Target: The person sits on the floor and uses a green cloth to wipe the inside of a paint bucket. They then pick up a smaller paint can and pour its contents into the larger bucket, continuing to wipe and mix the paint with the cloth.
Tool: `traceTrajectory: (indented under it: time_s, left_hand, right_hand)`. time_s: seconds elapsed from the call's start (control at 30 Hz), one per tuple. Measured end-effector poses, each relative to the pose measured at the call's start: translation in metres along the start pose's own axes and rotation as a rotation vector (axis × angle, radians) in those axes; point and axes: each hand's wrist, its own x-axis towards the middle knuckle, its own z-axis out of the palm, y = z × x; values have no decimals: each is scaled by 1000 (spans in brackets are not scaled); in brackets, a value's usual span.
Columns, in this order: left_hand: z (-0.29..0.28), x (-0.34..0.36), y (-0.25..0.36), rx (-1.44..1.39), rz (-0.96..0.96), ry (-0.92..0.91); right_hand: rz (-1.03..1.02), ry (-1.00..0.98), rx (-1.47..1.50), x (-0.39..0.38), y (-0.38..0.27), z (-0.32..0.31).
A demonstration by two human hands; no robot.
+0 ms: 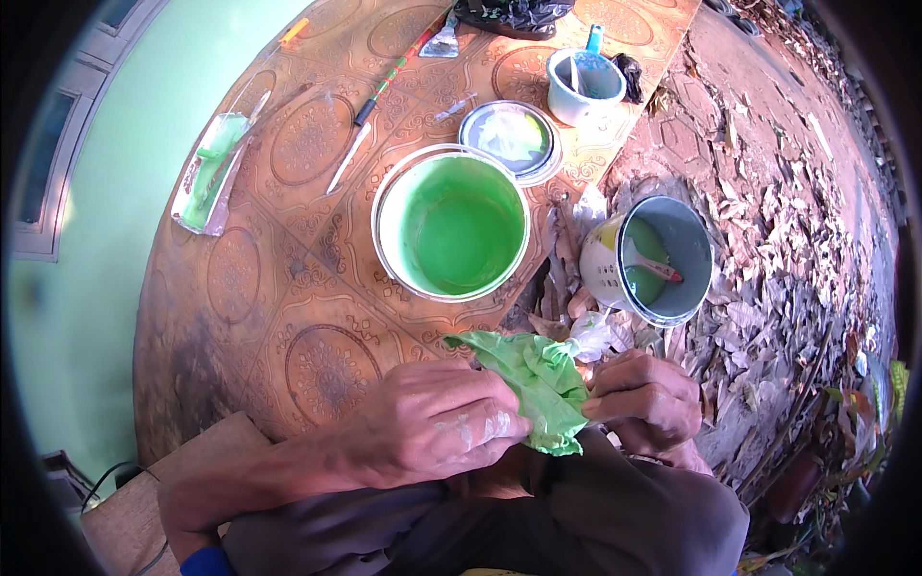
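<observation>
Both hands pinch a crumpled light-green sheet (538, 389) above my lap; whether it is cloth or plastic I cannot tell. My left hand (442, 418), with pale paint smears on its fingers, grips its left side. On the opposite edge, my right hand (645, 403) has its fingers closed. Just beyond stands a white bucket (387, 254) with green paint inside. A smaller pail (602, 267) to the right holds green paint and a paintbrush (655, 266) leaning inside. Clear crumpled plastic (592, 334) shows behind the sheet, near my right hand.
A paint-smeared lid (509, 134) lies behind the bucket, near a white cup (576, 108). Farther off are a green-stained tray (206, 187), a striped pole (399, 72), a scraper (442, 40) and black plastic (519, 14). Dry leaves (759, 298) cover ground beside the tiles (331, 370).
</observation>
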Motion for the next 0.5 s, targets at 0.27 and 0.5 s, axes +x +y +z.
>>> traceTrajectory:
  time_s: [0.27, 0.5]
  left_hand:
    - [-11, 3, 6, -78, -19, -26]
    - [0, 4, -4, -113, -61, -30]
  right_hand:
    - [-17, -28, 105, 15, -6, -3]
    - [-15, -23, 112, 10, 3, -3]
